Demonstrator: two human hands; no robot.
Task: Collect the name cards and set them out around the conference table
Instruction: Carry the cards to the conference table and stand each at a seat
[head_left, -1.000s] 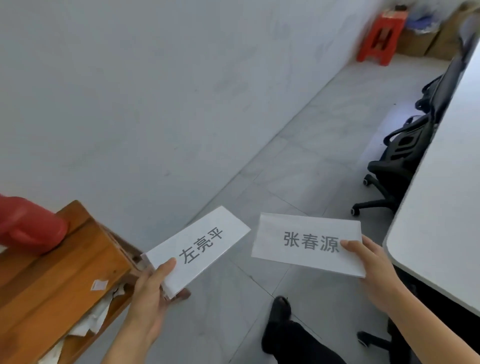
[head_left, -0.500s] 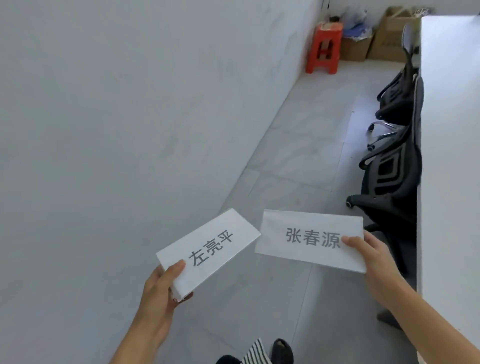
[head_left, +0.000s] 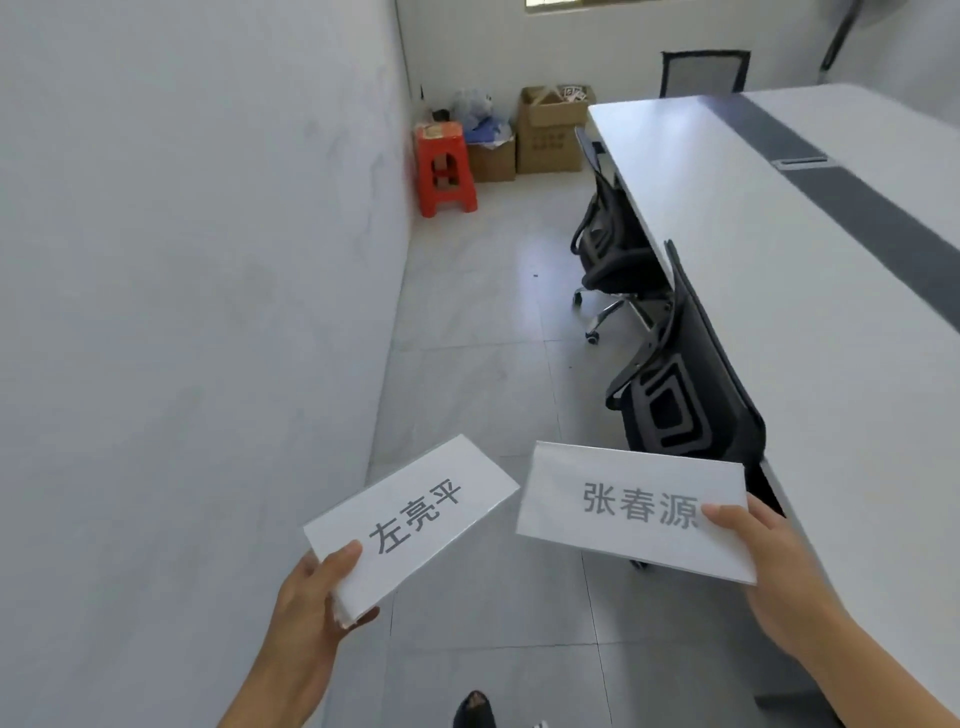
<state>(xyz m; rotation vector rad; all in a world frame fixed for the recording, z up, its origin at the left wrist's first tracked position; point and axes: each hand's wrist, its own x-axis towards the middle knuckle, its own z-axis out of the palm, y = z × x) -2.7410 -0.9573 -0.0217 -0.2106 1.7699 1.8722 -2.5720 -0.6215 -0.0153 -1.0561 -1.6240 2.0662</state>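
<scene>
Separately, left card (head_left: 415, 519) in left hand (head_left: 306, 603), right card (head_left: 618, 530) in right hand (head_left: 769, 566).

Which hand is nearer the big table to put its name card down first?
Probably the right. The right hand pinches its white paper name card beside the long white conference table; the left hand, gripping the other white card, is nearer the grey wall.

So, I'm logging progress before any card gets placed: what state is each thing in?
left hand, grips the left name card at its near end.
left name card, held flat, print up; seems to top a thin stack.
right hand, pinches the right name card at a corner.
right name card, held flat, print up.
near chair, pushed under the conference table.
far chair, pushed under it too.
cardboard box, flaps open.
red stool, upright.
</scene>
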